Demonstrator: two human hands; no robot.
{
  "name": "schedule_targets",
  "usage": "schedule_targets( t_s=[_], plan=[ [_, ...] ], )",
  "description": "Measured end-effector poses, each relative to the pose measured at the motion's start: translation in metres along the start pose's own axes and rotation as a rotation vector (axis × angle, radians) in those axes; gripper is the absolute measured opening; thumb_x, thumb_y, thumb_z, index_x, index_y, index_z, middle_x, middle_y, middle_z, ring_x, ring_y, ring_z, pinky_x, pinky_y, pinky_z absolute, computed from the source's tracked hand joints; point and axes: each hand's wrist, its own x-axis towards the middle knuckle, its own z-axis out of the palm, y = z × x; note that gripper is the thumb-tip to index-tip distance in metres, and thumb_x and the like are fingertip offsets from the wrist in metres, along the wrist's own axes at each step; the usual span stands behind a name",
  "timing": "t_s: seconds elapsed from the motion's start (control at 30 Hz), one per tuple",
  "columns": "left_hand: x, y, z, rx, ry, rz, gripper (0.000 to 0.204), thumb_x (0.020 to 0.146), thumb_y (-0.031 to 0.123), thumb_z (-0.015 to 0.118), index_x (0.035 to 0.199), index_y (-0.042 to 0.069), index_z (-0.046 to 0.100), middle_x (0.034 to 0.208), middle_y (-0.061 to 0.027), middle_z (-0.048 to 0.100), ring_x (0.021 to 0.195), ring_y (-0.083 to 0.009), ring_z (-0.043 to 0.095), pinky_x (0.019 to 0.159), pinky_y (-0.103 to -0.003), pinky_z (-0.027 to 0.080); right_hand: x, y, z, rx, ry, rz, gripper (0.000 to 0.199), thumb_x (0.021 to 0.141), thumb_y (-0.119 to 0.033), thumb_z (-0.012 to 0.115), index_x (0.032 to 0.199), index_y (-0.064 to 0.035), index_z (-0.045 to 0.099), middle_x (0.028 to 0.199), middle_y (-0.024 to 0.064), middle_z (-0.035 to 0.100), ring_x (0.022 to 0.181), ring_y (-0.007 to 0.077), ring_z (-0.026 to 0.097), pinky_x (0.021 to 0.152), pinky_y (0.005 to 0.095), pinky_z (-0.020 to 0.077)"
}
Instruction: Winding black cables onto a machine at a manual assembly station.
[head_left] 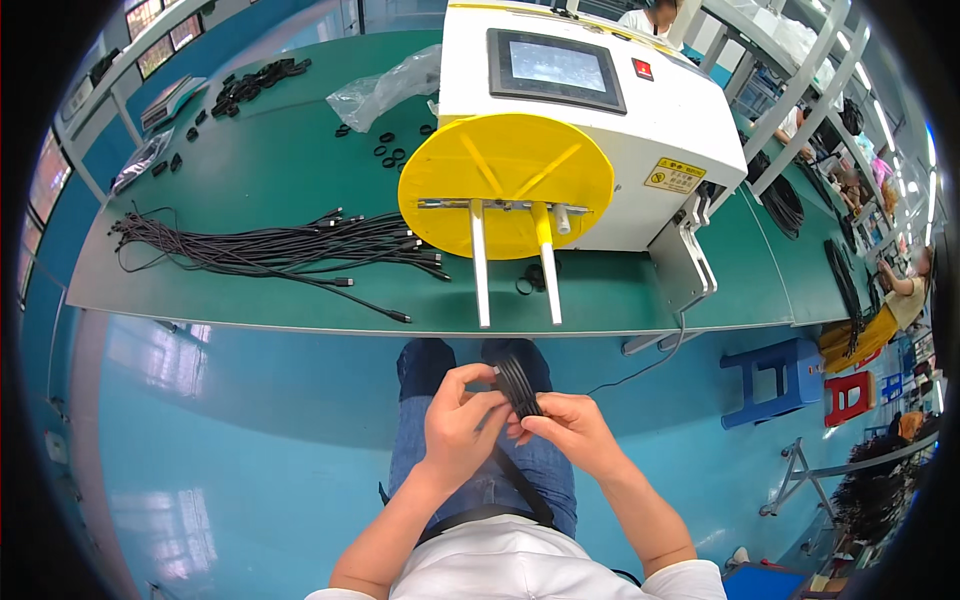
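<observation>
Over my lap, a coiled black cable (pixel 516 384) is held between both hands. My left hand (pixel 462 420) pinches its left side, with the thumb and fingers bent around the loops. The fingers of my right hand (pixel 565 428) close on the coil's lower right end. Just beyond, a white winding machine (pixel 600 150) stands on the green table, bearing a yellow disc (pixel 470 160) with two rods that stick out toward me. A bundle of loose black cables (pixel 260 245) lies on the table to the left, its connector ends pointing right.
Small black rings (pixel 392 155) lie scattered beside the machine, near a clear plastic bag (pixel 385 98). A heap of black pieces (pixel 255 85) sits at the far left of the green table (pixel 300 180). Blue stool (pixel 775 383) and red stool (pixel 850 396) stand at right; other people work beyond.
</observation>
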Motion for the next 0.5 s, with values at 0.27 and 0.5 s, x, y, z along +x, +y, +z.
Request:
schedule_targets(
  t_s=[0.27,0.5],
  plan=[
    [-0.003,-0.002,0.006,-0.586,0.109,-0.387,0.010,0.081,-0.005,0.060,0.090,-0.003,0.058,0.106,-0.0140,0.057,0.089,-0.0228,0.062,0.072,-0.029,0.053,0.002,0.001,0.005,0.030,0.066,0.000,0.017,0.091,-0.005,0.056,0.100,0.0063,0.064,0.093,0.0105,0.066,0.084,0.0161,0.066,0.071,0.0282,0.0546],
    [0.003,-0.007,0.000,-1.012,0.031,-0.493,0.029,0.092,0.020,0.056,0.113,0.001,0.054,0.118,-0.0131,0.054,0.104,-0.0263,0.059,0.088,-0.037,0.050,0.008,0.004,0.014,-0.823,0.178,-0.442,0.020,0.078,-0.002,0.066,0.097,0.0015,0.066,0.094,0.0118,0.066,0.082,0.0230,0.067,0.066,0.0276,0.0533]
  ],
)
